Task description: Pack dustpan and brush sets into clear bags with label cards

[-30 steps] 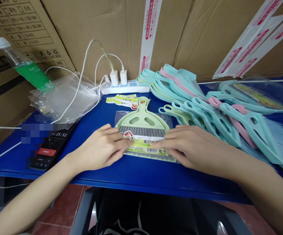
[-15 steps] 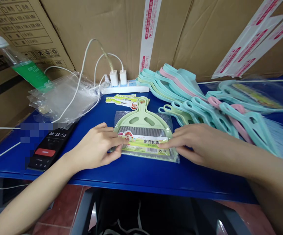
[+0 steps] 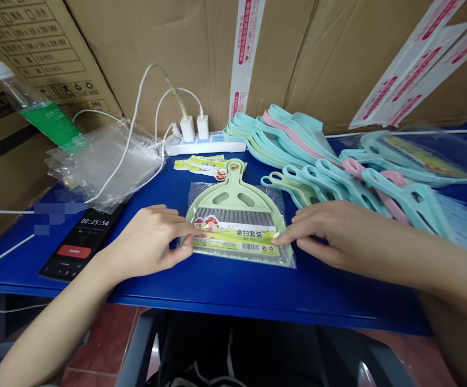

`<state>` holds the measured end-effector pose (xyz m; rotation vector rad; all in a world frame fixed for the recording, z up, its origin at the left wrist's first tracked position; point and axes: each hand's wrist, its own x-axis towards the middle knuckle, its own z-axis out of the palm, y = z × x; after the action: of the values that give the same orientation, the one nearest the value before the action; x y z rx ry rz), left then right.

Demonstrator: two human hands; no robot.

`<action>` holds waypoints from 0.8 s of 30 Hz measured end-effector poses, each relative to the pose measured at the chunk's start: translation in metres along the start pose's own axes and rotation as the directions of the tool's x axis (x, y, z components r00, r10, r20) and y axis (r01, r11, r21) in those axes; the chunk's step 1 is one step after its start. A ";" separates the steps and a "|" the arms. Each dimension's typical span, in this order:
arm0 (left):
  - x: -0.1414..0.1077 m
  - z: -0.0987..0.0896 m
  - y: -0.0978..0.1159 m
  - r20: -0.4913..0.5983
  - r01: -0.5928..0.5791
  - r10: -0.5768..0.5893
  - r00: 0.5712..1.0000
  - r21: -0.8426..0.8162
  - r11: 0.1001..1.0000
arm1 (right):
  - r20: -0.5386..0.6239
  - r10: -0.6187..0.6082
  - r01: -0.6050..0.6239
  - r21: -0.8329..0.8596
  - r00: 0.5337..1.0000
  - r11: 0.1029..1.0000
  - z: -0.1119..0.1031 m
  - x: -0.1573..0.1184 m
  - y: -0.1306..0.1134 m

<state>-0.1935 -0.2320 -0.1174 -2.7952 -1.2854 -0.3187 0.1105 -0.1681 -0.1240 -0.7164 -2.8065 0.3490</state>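
Note:
Flat on the blue table lies a light green dustpan [image 3: 239, 191] with a grey-bristled brush [image 3: 249, 217] nested in it, inside a clear plastic bag [image 3: 291, 258]. A yellow-green label card [image 3: 233, 237] with mushroom pictures spans the bristles. My left hand [image 3: 155, 242] rests at the card's left end, index fingertip on it, thumb apart below. At the right end, my right hand [image 3: 322, 234] touches the bag with an outstretched index finger, its other fingers loosely bent. Neither hand grips anything. More label cards [image 3: 201, 165] lie just behind the dustpan handle.
Stacked dustpans [image 3: 282, 137] and several brushes [image 3: 338, 185] lie at right, near a bagged set [image 3: 419, 156]. A power strip [image 3: 209, 144] with chargers stands behind. Clear bags [image 3: 104, 161], a bottle [image 3: 48, 115] and a phone [image 3: 78, 244] are at left. Cardboard boxes [image 3: 177, 37] wall the back.
Both index fingers have slid outward along the label card, the left one leftward and the right one rightward. More of the card shows between them. The bagged set stays in place.

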 end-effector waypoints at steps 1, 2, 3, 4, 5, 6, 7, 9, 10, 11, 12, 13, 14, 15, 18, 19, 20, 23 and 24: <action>0.000 -0.001 -0.001 0.006 0.013 -0.013 1.000 0.012 1.000 | -0.004 0.000 0.000 0.001 1.000 1.000 0.000 0.000 0.000; -0.001 -0.002 -0.001 0.015 0.025 -0.025 1.000 0.025 0.999 | -0.003 0.005 -0.005 0.001 1.000 1.000 0.000 0.000 -0.001; -0.001 -0.003 -0.001 0.025 0.034 -0.034 0.999 0.037 0.999 | -0.002 0.010 -0.010 0.000 1.000 1.000 0.000 0.001 -0.002; -0.001 -0.004 -0.001 0.029 0.038 -0.039 0.999 0.049 0.998 | 0.003 0.017 -0.017 -0.001 1.000 1.000 -0.001 0.002 -0.003; -0.001 -0.004 -0.001 0.027 0.040 -0.041 0.999 0.059 0.997 | 0.012 0.028 -0.028 -0.003 1.000 1.000 -0.001 0.002 -0.004; -0.001 -0.004 -0.001 0.023 0.040 -0.042 0.999 0.071 0.997 | 0.024 0.040 -0.040 -0.007 0.999 0.999 -0.001 0.003 -0.005; 0.000 -0.004 -0.001 0.017 0.041 -0.043 0.999 0.086 0.995 | 0.036 0.050 -0.049 -0.013 0.998 0.999 -0.002 0.004 -0.006; 0.000 -0.004 0.000 0.003 0.042 -0.043 0.999 0.122 0.992 | 0.063 0.061 -0.059 -0.030 0.996 0.998 -0.002 0.006 -0.007; 0.001 -0.003 0.001 -0.001 0.043 -0.043 0.999 0.135 0.990 | 0.075 0.066 -0.063 -0.040 0.995 0.997 -0.002 0.006 -0.008; 0.001 -0.003 0.001 0.000 0.042 -0.043 0.999 0.142 0.989 | 0.083 0.072 -0.068 -0.051 0.994 0.996 -0.002 0.006 -0.008; 0.001 -0.003 0.001 0.002 0.041 -0.041 0.999 0.142 0.989 | 0.089 0.078 -0.073 -0.061 0.993 0.995 -0.002 0.007 -0.008; 0.000 -0.003 0.001 0.003 0.038 -0.039 0.999 0.137 0.990 | 0.091 0.085 -0.080 -0.066 0.992 0.995 -0.001 0.007 -0.009; 0.000 -0.003 0.001 0.007 0.036 -0.037 0.999 0.133 0.990 | 0.095 0.094 -0.088 -0.070 0.991 0.994 -0.001 0.007 -0.009; 0.000 -0.003 0.001 0.010 0.035 -0.037 0.999 0.130 0.991 | 0.098 0.100 -0.094 -0.071 0.990 0.993 -0.001 0.007 -0.009; 0.000 -0.004 0.002 0.012 0.039 -0.041 0.999 0.129 0.991 | 0.106 0.114 -0.107 -0.069 0.988 0.992 0.000 0.007 -0.010; 0.000 -0.004 0.002 0.015 0.041 -0.044 0.999 0.128 0.991 | 0.107 0.120 -0.113 -0.070 0.987 0.991 -0.001 0.007 -0.011; 0.000 -0.004 0.002 0.019 0.044 -0.047 0.999 0.124 0.991 | 0.108 0.124 -0.117 -0.071 0.986 0.991 -0.001 0.007 -0.011; 0.000 -0.004 0.003 0.032 0.044 -0.048 0.998 0.112 0.993 | 0.109 0.123 -0.115 -0.073 0.986 0.991 -0.002 0.007 -0.012; 0.000 -0.004 0.003 0.031 0.040 -0.044 0.999 0.110 0.993 | 0.111 0.119 -0.112 -0.074 0.987 0.991 -0.002 0.007 -0.012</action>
<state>-0.1922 -0.2348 -0.1130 -2.6967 -1.3273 -0.1973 0.0998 -0.1745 -0.1176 -0.9045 -2.9048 0.3263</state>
